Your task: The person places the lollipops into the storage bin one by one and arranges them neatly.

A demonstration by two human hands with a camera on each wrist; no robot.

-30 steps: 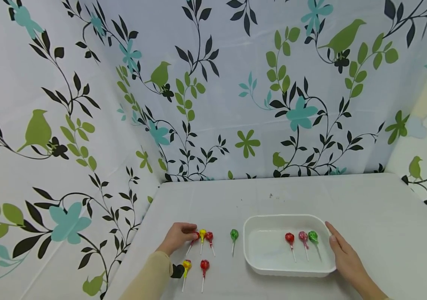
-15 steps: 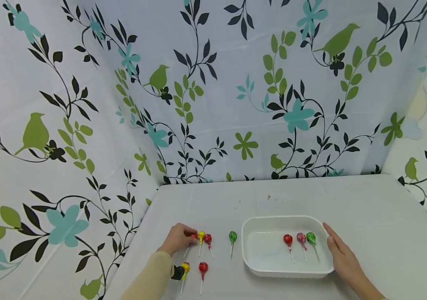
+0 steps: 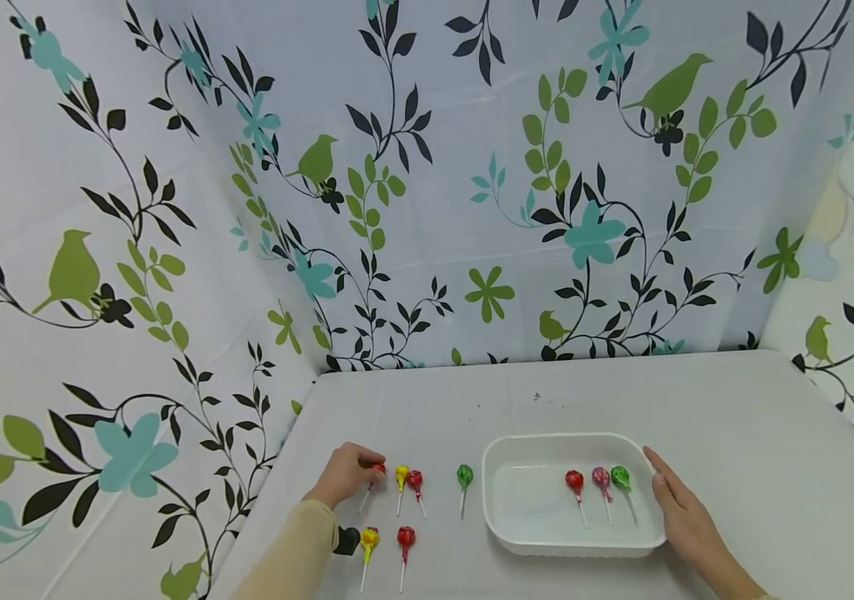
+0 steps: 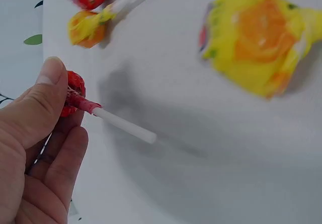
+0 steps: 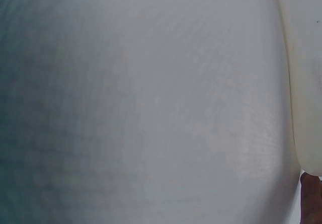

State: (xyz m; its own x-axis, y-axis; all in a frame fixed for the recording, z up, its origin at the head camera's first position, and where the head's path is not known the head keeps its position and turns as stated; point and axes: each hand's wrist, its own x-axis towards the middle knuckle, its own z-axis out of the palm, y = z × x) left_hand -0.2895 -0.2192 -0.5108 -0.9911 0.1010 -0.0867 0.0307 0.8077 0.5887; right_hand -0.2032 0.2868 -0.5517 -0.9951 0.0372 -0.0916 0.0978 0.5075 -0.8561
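My left hand [image 3: 347, 472] pinches a red-wrapped lollipop [image 4: 74, 95] by its head between thumb and fingers, its white stick pointing away from the hand. To its right on the table are a yellow lollipop [image 3: 402, 477] and a red lollipop [image 3: 415, 482], close together. Nearer the front lie another yellow lollipop [image 3: 369, 542] and another red one [image 3: 406, 542]. My right hand [image 3: 685, 517] rests along the right side of a white tray [image 3: 527, 546], fingers straight and thumb at the rim. Inside the tray lie a red lollipop [image 3: 575, 483], a pink one [image 3: 601, 481] and a green one [image 3: 621, 481].
A single green lollipop [image 3: 465, 478] lies on the white table [image 3: 412, 412], left of the tray. Leaf-and-bird patterned curtains [image 3: 397, 208] surround the table at the back and both sides. In the right wrist view, the tray's side runs along the right edge.
My left hand has drawn the red lollipop a little leftward, away from the yellow one beside it. The right hand stays at the tray's side. The head view has shifted slightly.
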